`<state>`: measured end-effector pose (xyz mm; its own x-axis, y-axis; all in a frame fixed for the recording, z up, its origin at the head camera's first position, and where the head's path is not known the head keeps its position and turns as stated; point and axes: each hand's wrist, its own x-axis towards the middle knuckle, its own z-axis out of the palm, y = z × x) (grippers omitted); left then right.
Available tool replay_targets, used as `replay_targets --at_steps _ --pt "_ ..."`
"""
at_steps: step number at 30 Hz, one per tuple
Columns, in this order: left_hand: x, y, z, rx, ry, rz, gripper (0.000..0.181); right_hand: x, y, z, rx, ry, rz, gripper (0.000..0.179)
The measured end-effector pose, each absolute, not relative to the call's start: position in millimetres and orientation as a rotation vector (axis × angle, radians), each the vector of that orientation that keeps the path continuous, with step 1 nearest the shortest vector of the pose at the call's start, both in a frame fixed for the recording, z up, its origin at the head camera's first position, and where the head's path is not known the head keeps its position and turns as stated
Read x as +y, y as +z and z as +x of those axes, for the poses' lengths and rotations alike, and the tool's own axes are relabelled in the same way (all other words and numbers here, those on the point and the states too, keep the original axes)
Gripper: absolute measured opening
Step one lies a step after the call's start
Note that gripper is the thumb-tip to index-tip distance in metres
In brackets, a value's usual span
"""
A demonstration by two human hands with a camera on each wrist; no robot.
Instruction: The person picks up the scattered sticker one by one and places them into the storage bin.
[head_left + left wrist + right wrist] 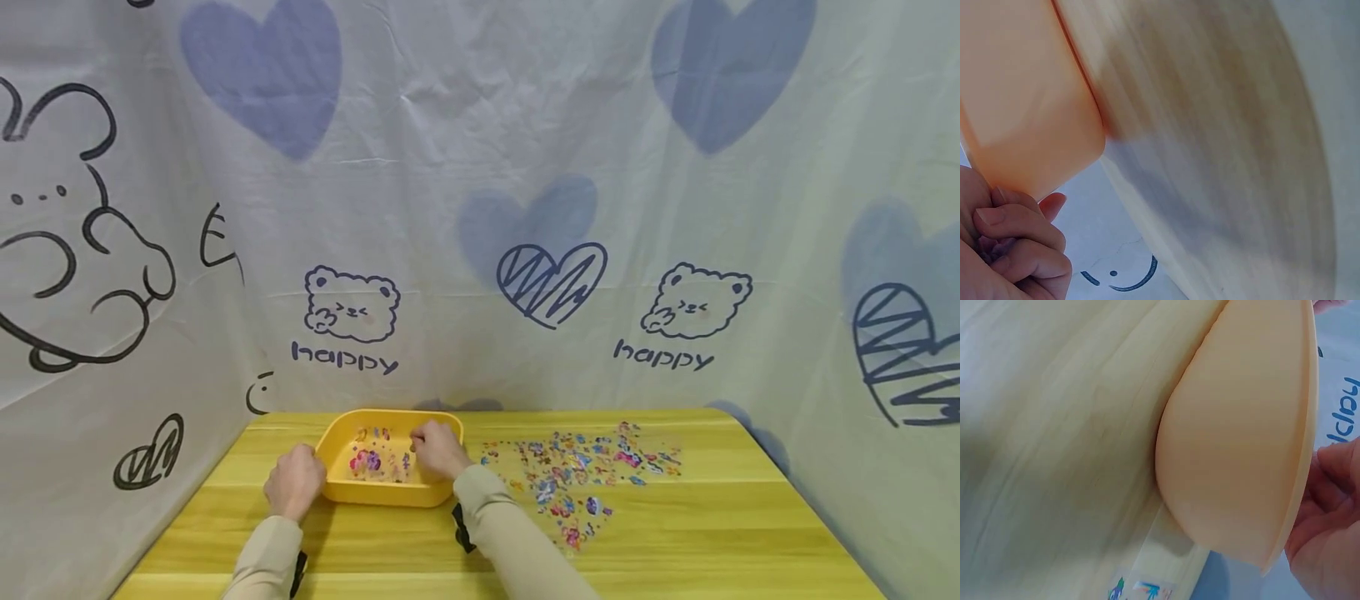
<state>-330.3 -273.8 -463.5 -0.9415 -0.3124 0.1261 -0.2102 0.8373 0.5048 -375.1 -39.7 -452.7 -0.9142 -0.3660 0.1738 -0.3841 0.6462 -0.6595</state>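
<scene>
A yellow plastic basin stands on the table at left of centre, with small colourful cut-out stickers scattered over its floor. At the basin's left rim is my left hand, fingers curled in. The left wrist view shows this hand right by the basin's corner, with a dim purplish patch in the hollow of its fingers. My right hand reaches over the right rim, curled above the inside. From the right wrist, the hand overlaps the rim edge; I cannot tell whether its fingertips hold a sticker.
Many more stickers lie loosely spread over the table to the right of the basin. The wooden-patterned table ends at a white curtain printed with hearts and bears, which also hangs on both sides.
</scene>
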Motion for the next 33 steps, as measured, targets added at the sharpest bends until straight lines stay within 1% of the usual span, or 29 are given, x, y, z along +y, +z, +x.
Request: replay_targets --at_steps 4,7,12,20,25,33 --pt "-273 -464 -331 -2.814 -0.728 0.391 0.022 -32 -453 -376 -2.835 1.149 0.696 0.032" --pt "-271 -464 -332 -2.817 -0.727 0.385 0.022 -27 -455 -376 -2.809 1.175 0.717 0.033" --pt "-271 -464 -333 -2.825 -0.738 0.381 0.022 -19 -456 -381 -2.762 1.171 0.700 0.028" --pt "-274 -464 -331 -2.830 -0.748 0.381 0.023 -7 -457 -380 -2.666 1.020 0.711 0.017" --pt "-274 -461 -334 -2.826 -0.748 0.369 0.022 8 -459 -382 -2.567 0.959 0.743 0.014" --pt "-273 -462 -333 -2.843 -0.739 0.396 0.025 27 -465 -381 -2.553 0.911 0.808 0.012"
